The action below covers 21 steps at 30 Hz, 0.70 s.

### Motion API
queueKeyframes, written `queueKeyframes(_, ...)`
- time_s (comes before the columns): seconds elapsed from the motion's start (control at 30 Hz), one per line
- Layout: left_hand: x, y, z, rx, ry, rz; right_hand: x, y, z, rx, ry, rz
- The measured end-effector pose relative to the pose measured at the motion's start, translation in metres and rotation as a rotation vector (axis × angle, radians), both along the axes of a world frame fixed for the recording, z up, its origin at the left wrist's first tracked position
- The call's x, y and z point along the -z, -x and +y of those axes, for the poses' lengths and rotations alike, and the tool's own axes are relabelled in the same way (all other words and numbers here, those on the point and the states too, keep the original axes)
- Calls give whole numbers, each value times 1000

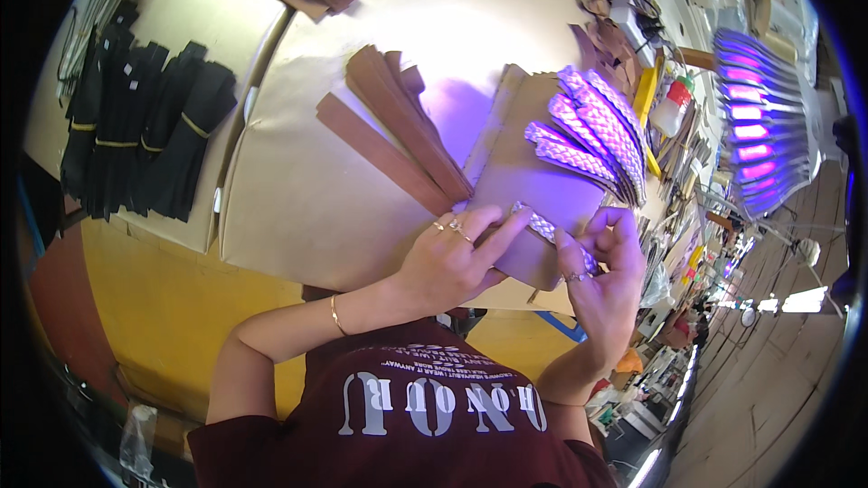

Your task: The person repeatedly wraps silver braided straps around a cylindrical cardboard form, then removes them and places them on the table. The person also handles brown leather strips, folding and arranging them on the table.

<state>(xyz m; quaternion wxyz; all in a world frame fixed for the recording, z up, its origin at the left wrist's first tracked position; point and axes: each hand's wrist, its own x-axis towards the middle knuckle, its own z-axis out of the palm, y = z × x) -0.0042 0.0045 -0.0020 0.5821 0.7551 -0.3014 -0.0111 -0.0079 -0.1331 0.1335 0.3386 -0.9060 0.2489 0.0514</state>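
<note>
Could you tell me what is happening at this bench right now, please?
A person holds one braided strip between both hands, the left hand pressing its end and the right hand gripping it lower down, over a brown board. More braided strips fan out on that board, flat brown leather strips lie beside it, and black bundles sit far left.

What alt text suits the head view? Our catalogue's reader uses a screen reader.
Both hands, left hand and right hand, pinch a braided strip over a cardboard sheet. More braided strips fan out beyond, beside brown leather strips.
</note>
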Motion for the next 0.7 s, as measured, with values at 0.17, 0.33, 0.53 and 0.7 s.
queueKeyframes(0.17, 1, -4, -1, -3, -20, -20, -23, 12, -21, -58, 222, 106)
queueKeyframes(0.33, 3, -4, -1, 3, -82, -51, -17, 24, -34, -93, 222, 49)
queueKeyframes(0.53, 3, -4, -3, -31, -72, -88, -9, 25, -48, -80, 89, 8)
queueKeyframes(0.7, 2, -3, -4, -16, -109, -94, 2, 29, -59, -53, 43, 10)
